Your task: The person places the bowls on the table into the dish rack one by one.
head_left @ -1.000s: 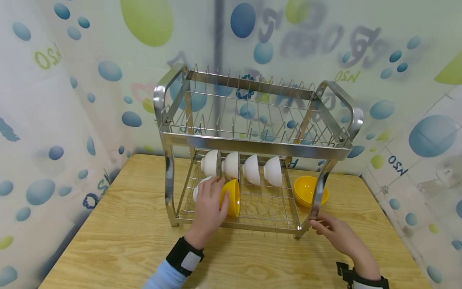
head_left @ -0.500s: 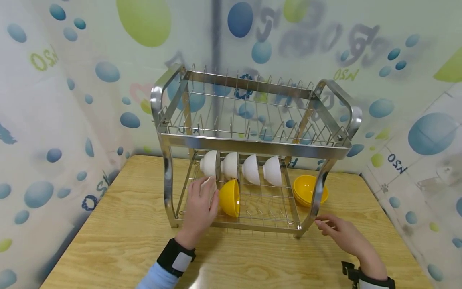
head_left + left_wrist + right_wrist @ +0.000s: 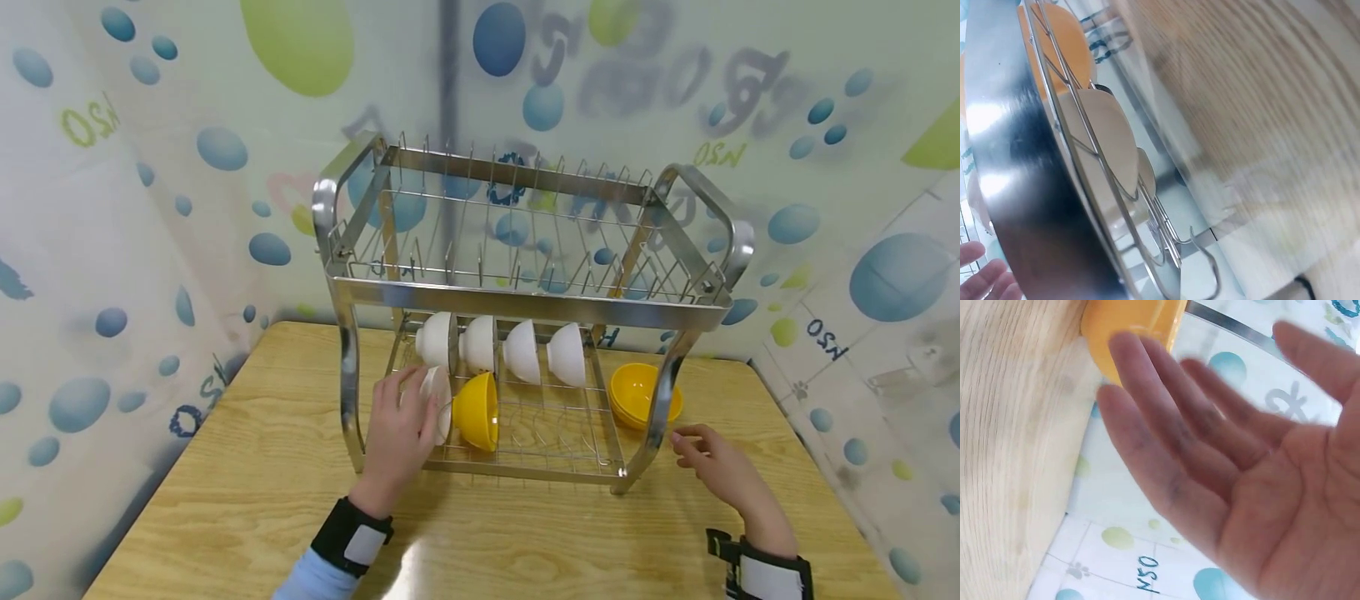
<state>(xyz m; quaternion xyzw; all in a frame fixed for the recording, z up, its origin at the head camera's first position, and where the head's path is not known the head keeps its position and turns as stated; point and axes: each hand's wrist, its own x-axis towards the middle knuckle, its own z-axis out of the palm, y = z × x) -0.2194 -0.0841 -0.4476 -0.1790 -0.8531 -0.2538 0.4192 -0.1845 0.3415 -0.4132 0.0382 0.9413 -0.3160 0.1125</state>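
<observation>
In the head view my left hand (image 3: pixel 397 429) is at the lower shelf's front left, beside a white bowl (image 3: pixel 441 408) standing on its side. Its loosely bent fingers are at the bowl's outer left, with the thumb overlapping its front. The left wrist view shows these fingertips (image 3: pixel 988 278) past the steel front bar. Right of that bowl a yellow bowl (image 3: pixel 475 412) stands on edge. My right hand (image 3: pixel 712 467) hovers empty by the rack's front right leg, fingers relaxed, near stacked yellow bowls (image 3: pixel 637 396) on the table.
The two-tier steel dish rack (image 3: pixel 525 298) stands on a wooden table (image 3: pixel 285 492). Several white bowls (image 3: pixel 522 352) stand in a row at the back of its lower shelf. A patterned curtain (image 3: pixel 187 250) hangs behind and at the sides.
My left hand has moved left, off the yellow bowl and across the white bowl, uncovering both. My right hand has drawn slightly away from the rack's right leg.
</observation>
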